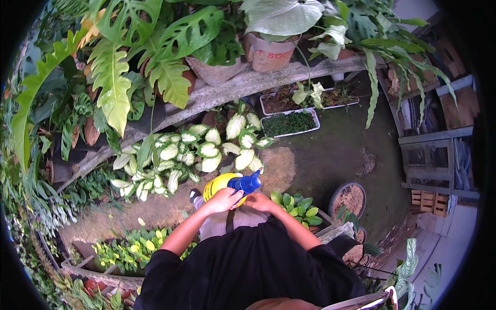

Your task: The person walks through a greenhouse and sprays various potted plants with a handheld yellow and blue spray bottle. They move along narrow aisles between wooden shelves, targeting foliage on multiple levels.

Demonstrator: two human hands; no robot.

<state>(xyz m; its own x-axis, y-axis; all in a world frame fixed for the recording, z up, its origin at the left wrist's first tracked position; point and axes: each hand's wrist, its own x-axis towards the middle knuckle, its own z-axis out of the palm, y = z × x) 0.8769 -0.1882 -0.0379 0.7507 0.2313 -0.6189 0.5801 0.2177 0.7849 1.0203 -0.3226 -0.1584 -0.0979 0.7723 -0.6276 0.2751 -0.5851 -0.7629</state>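
Note:
A yellow pump spray bottle with a blue spray head is in front of my waist. My left hand grips it at the neck and handle, below the blue head. The blue nozzle points away from me, toward the variegated dieffenbachia plants. My right hand is close against the lower right side of the bottle, its fingers curled. Whether those fingers touch or hold part of the bottle is hidden.
Potted monsteras and other foliage crowd a concrete ledge ahead. Two white planter trays sit on the ground beyond the dieffenbachias. At right are a round tub of soil-like material and a rack. Low plants grow behind left.

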